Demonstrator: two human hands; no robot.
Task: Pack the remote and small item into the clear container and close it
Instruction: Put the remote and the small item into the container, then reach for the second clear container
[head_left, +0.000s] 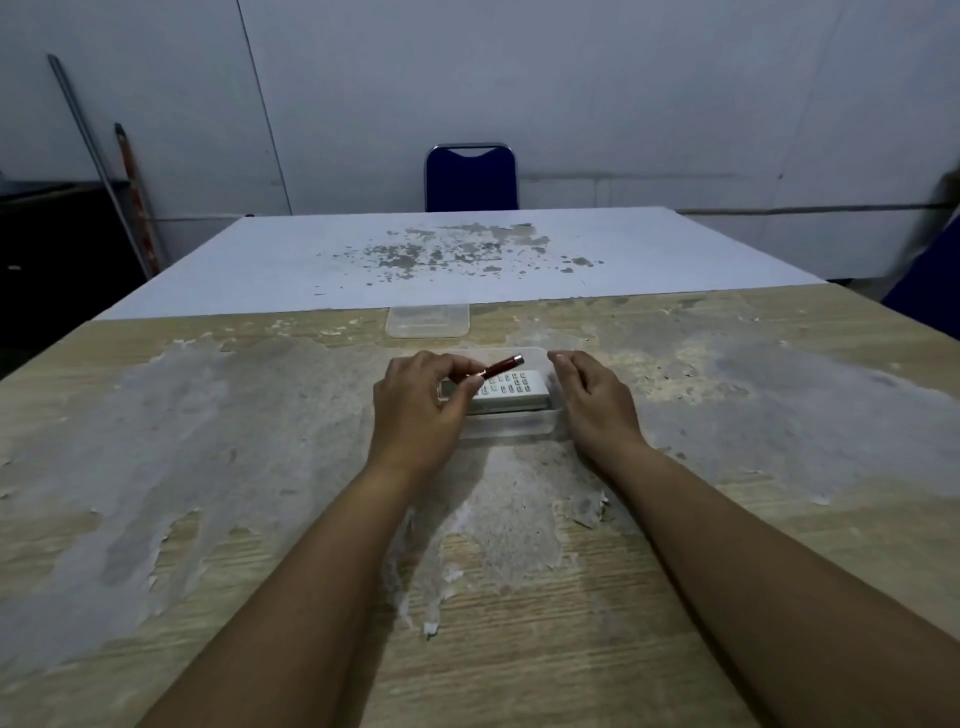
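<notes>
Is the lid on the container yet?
No, the lid lies on the table beyond the open container.

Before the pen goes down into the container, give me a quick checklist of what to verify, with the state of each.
1. Remote inside the clear container: ok.
2. Pen held securely by the left hand: ok, pinched at its near end, tip angled up over the remote.
3. Room beside the remote for the pen: cannot tell; the left hand hides that end.
4. Container steadied: cannot tell; the right hand is at its right wall, but contact isn't clear.
5. Lid within reach: ok, lying on the table just beyond the container.
6. Container closed: not ok, still open.
</notes>
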